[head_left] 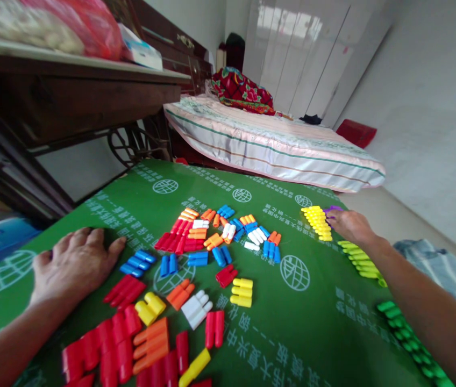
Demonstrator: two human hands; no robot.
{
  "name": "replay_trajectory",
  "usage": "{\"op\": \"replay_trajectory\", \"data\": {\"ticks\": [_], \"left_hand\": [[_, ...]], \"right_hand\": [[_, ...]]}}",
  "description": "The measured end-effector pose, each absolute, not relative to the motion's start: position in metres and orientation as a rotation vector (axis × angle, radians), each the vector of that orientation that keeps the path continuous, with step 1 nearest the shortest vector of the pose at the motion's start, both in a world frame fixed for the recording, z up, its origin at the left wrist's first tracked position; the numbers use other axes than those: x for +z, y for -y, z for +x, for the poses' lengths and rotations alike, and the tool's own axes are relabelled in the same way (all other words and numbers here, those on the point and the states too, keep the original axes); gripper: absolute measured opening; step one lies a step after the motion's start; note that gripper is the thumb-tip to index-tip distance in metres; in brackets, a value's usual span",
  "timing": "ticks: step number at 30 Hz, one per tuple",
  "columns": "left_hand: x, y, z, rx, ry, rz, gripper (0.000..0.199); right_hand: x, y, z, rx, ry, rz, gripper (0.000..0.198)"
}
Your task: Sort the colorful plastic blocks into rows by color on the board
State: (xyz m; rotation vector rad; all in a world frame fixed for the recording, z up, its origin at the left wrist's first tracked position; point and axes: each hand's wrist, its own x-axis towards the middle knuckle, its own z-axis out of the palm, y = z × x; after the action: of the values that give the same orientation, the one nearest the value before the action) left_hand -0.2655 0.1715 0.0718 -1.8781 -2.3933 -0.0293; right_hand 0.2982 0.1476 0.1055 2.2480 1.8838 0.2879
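My left hand (pixel 75 263) lies on the green board (pixel 252 333) with its fingers spread, holding nothing. Just right of its thumb are blue bullet-shaped plastic pieces (pixel 138 263). At the far right, my right hand (pixel 351 224) has its fingers closed around purple plastic pieces (pixel 333 210), which are partly hidden. A joined block of yellow pieces (pixel 317 222) sits directly beside those fingers. Under and near the right forearm lie a row of lime-yellow pieces (pixel 361 260) and a row of green pieces (pixel 411 341).
Red, white, orange and blue pieces (pixel 182 231) cluster mid-board. Nearer lie red pieces (pixel 107 344), orange pieces (pixel 151 344) and white pieces (pixel 197 309). A dark wooden table (pixel 70 102) stands at left, a bed (pixel 284 145) beyond the board. Striped cloth (pixel 437 269) is at right.
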Motion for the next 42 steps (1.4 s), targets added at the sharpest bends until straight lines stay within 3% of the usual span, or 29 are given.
{"op": "replay_trajectory", "data": {"ticks": [10, 13, 16, 24, 32, 42], "left_hand": [[0.076, -0.167, -0.260, -0.024, 2.413, -1.882, 0.070], [0.080, -0.165, -0.258, -0.044, 2.418, -1.905, 0.069], [0.082, -0.163, -0.256, -0.057, 2.409, -1.943, 0.069], [0.085, -0.164, -0.256, -0.050, 2.415, -1.920, 0.069], [0.095, -0.162, -0.250, -0.057, 2.462, -1.934, 0.067], [0.091, -0.166, -0.253, -0.010, 2.472, -1.934, 0.072]], "right_hand": [[0.091, -0.060, 0.199, -0.178, -2.238, 2.294, 0.029], [0.094, -0.044, 0.162, -0.180, -2.234, 2.222, 0.030], [0.100, -0.035, 0.128, -0.146, -2.200, 2.167, 0.038], [0.103, -0.048, 0.057, -0.412, -2.208, 2.100, 0.070], [0.100, -0.051, 0.056, -0.402, -2.169, 2.157, 0.046], [0.096, -0.049, 0.062, -0.395, -2.137, 2.205, 0.046]]}}
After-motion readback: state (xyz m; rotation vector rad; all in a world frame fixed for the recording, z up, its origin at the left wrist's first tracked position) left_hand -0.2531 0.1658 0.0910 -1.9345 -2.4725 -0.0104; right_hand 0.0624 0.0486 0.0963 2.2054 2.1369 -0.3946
